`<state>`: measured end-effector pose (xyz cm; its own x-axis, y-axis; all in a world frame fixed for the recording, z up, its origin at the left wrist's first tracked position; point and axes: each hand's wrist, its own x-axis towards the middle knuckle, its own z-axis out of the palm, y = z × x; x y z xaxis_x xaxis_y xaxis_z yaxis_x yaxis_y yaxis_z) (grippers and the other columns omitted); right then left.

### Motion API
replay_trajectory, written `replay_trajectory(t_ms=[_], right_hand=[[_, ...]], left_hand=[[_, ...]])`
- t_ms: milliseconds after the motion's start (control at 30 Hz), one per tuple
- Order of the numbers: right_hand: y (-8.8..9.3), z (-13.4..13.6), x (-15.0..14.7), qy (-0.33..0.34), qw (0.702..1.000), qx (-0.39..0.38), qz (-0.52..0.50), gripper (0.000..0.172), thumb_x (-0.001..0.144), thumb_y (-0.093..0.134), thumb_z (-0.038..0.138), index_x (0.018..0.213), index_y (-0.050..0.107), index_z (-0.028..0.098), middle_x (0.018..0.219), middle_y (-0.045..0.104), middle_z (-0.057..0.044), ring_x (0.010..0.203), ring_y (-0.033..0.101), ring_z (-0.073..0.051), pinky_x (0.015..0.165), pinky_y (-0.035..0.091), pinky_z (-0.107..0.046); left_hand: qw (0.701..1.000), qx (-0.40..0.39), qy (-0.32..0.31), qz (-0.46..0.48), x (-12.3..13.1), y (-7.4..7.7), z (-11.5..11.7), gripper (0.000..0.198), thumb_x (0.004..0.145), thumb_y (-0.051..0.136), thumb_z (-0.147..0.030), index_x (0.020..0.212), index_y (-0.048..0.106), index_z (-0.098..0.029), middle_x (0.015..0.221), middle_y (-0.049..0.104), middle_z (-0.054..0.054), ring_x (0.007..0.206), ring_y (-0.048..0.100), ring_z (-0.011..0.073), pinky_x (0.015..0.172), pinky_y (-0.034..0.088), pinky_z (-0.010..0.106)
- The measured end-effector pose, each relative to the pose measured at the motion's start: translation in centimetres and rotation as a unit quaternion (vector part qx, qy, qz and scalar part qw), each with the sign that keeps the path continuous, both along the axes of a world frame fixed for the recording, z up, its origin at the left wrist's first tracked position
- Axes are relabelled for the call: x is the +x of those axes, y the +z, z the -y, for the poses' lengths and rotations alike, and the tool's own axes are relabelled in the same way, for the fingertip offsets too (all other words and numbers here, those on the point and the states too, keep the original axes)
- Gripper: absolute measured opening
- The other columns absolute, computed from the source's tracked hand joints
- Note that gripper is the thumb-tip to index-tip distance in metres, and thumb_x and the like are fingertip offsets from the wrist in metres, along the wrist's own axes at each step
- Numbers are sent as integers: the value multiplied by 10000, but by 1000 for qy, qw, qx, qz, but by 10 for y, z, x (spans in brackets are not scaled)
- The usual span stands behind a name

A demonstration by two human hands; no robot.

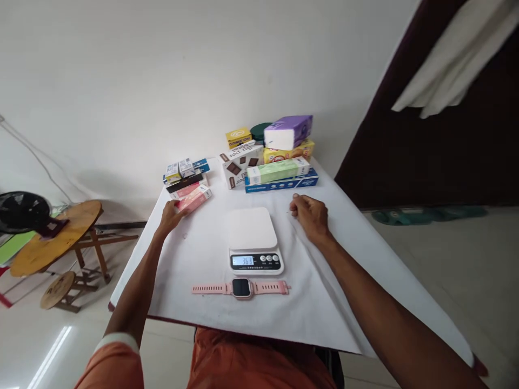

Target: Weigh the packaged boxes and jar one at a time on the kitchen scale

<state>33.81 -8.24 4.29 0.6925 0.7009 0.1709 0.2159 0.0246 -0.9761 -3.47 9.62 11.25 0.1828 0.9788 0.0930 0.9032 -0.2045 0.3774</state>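
My left hand (171, 214) reaches to the left part of the table and its fingers close on the near end of a pink box (194, 199). My right hand (310, 213) rests on the white cloth to the right of the scale, fingers curled into a loose fist with nothing visible in it. A white kitchen scale (253, 240) stands between my hands; its display reads 363 and its platform is bare. A pink smartwatch (241, 287) lies flat, straps spread, just in front of the scale.
Several boxes are piled at the table's far edge: a chocolate box (239, 163), a green-and-white box (278, 170) on a long blue box (281, 183), a purple pack (288, 131), a yellow box (238, 137), small cartons (180, 169). A round wooden table (52, 237) and stool stand left.
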Motion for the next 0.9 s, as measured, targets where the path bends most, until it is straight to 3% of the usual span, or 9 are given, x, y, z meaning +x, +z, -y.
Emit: replay_trajectory(t_ms=[100,200,333,433,567,733,900], right_hand=[[3,-2,1,13,1000,5,12,588,871,557,756,586,579,243,617,639,-28,550,584,-167,591,472,-316],[2,-4,2,11,1000,9,16,588,874,549,758,593,584,243,622,646,-27,549,578,-160,607,480,-313],[-1,-4,2,5,1000,9,10,564,896,555,715,594,588,240,620,653,-28,548,580,-155,606,489,-304],[1,-3,2,6,1000,13,14,547,909,555,685,596,589,237,622,659,-27,548,582,-153,617,503,-307],[3,-2,1,10,1000,15,9,547,904,556,691,598,584,239,624,651,-24,548,578,-151,623,504,-314],[2,-3,3,14,1000,11,14,560,931,556,688,598,586,239,637,661,-27,571,592,-161,629,499,-317],[0,-3,3,7,1000,15,14,579,914,544,726,599,584,242,633,654,-26,570,584,-160,632,493,-318]], left_hand=[[999,-9,-26,44,-4,8,26,546,902,702,-492,1352,598,-200,1382,666,124,1249,647,308,1079,510,431],[990,-8,-102,98,4,19,55,588,852,765,-547,1336,618,-247,1362,676,83,1237,643,305,1074,516,434],[961,-11,-260,96,40,24,91,502,870,793,-487,1292,635,-266,1281,675,66,1196,639,281,1067,519,432],[942,-30,-326,73,64,18,106,458,907,786,-445,1295,631,-258,1240,663,75,1159,640,277,1044,531,447],[936,-27,-349,46,70,14,110,517,928,783,-437,1373,594,-253,1311,638,101,1242,612,297,1095,512,481],[939,5,-340,48,62,31,107,840,869,841,-552,1565,444,-299,1522,532,136,1444,519,329,1215,437,516],[937,53,-346,-11,79,40,114,746,913,788,-562,1545,480,-310,1510,566,139,1424,526,357,1196,423,566]])
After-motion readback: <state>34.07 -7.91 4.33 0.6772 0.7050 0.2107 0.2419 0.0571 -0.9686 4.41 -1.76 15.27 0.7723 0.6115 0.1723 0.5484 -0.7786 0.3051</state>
